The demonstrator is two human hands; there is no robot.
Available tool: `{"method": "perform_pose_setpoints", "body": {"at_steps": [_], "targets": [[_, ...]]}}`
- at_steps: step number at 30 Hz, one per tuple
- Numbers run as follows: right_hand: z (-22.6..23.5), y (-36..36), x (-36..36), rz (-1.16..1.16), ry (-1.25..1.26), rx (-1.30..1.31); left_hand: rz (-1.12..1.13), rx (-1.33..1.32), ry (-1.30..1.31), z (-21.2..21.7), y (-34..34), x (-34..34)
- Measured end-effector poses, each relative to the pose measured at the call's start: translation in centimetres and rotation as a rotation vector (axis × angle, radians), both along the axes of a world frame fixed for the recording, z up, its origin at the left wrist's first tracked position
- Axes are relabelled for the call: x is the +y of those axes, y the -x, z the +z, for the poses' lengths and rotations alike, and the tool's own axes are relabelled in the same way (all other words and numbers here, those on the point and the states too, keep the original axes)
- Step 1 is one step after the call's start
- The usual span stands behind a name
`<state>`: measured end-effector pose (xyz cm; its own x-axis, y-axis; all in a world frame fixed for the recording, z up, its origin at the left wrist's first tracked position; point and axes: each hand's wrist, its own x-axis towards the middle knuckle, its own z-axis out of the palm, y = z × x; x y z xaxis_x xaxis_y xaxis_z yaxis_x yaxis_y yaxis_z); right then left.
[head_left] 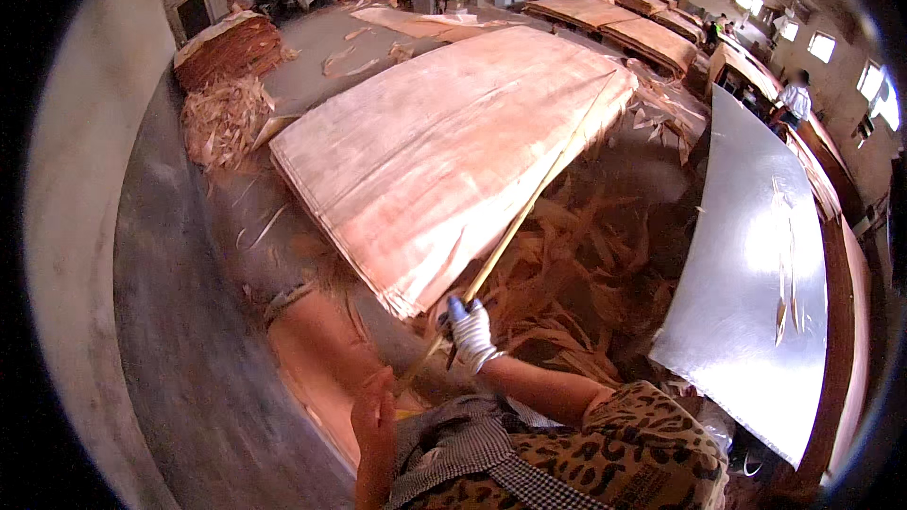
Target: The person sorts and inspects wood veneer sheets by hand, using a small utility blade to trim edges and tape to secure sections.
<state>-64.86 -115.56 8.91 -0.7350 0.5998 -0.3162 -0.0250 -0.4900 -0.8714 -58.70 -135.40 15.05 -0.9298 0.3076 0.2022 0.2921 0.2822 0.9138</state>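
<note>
My right hand (470, 331), in a white and blue work glove, is closed around a long thin yellowish stick (510, 231). The stick slants away to the far right, along the near right edge of a large stack of wood veneer sheets (425, 142). A small dark tool (451, 355), too unclear to name, shows below the glove. My left hand (374, 406) is bare and raised near my body, its fingers curled together by the stick's lower end. What it holds, if anything, is hidden.
Veneer scraps (586, 274) litter the floor right of the stack. A shiny metal-topped table (746, 264) stands on the right, a grey wall (85, 227) on the left. Bundled veneer (227, 52) lies at far left. A person (795, 99) stands at far right, near more veneer stacks (652, 42).
</note>
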Motion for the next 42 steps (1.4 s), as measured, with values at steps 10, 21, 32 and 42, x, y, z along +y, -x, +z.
{"method": "perform_pose_setpoints", "body": {"at_steps": [10,21,32,42], "targets": [[-7.7,14.5,-11.4,0.381,-0.379,-0.369,-0.353,-0.259,0.545,-6.9,21.9,-9.9],[-10.3,22.8,-10.3,0.022,0.242,-0.389,-0.4,-0.538,0.248,-9.5,42.6,-11.1],[-28.7,25.5,-7.9,-0.176,0.38,-0.917,-0.479,-0.582,0.635,-16.1,56.2,-7.0],[-32.7,29.9,-10.1,-0.253,0.318,-0.898,-0.978,-0.244,0.942,-16.6,59.9,-2.8]]}}
